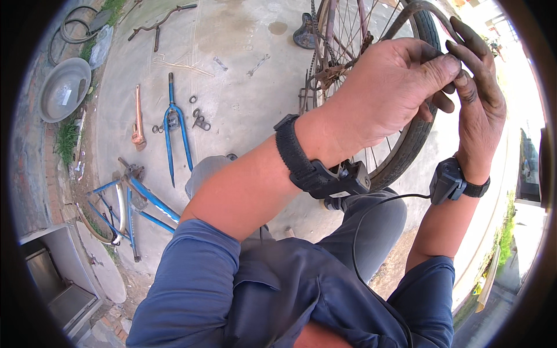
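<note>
My left hand [400, 87] and my right hand [483, 107] meet at the upper right, above a bicycle wheel. Between them runs a dark, slack inner tube [415, 7], which arches up from the wheel and down into my fingers. My left thumb and fingers pinch together. The right hand's thumb presses close beside them, its blackened fingers bent around the same spot. What lies right between the fingertips is hidden. Below my hands stands the wheel, with its black tyre [404, 153], thin spokes and a rusty hub [332, 74].
A blue fork [169, 133], a pipe wrench [138, 124], spanners [259, 65] and small rings lie on the concrete. Handlebars [156, 28] are farther off. At the left are a blue and white frame [152, 200] and a grey basin [65, 90]. A black saddle [304, 32] sits near the wheel.
</note>
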`<action>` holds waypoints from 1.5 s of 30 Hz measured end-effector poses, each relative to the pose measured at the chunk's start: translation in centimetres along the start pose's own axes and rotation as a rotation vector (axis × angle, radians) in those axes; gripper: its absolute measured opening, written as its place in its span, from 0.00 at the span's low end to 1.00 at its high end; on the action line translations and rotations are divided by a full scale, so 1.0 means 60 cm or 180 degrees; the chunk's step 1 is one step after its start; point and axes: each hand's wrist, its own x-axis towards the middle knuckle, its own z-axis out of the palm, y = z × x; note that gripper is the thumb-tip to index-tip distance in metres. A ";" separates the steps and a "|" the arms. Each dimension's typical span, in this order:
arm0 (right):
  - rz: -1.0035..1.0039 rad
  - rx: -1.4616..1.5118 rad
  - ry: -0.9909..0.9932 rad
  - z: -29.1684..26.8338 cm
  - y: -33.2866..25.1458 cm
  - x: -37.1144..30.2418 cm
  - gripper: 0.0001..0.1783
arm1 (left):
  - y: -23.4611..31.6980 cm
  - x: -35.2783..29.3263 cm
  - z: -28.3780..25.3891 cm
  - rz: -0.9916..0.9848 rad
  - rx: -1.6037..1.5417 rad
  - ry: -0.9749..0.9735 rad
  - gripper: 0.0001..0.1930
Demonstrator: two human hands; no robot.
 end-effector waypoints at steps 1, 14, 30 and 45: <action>0.0109 -0.0006 -0.0044 -0.003 0.003 -0.004 0.19 | -0.005 0.002 0.001 -0.0035 -0.0416 0.0015 0.13; -0.0254 -0.0917 -0.0089 0.001 -0.007 -0.010 0.44 | 0.049 -0.016 -0.169 0.0096 0.0295 0.0577 0.10; -0.0463 -0.1930 0.0366 -0.004 0.038 -0.048 0.39 | 0.006 -0.026 -0.369 -0.1216 0.1631 0.2108 0.18; 0.0067 -0.1630 0.0466 -0.030 0.043 -0.031 0.19 | -0.072 -0.054 -0.381 -0.2173 0.2018 0.1827 0.18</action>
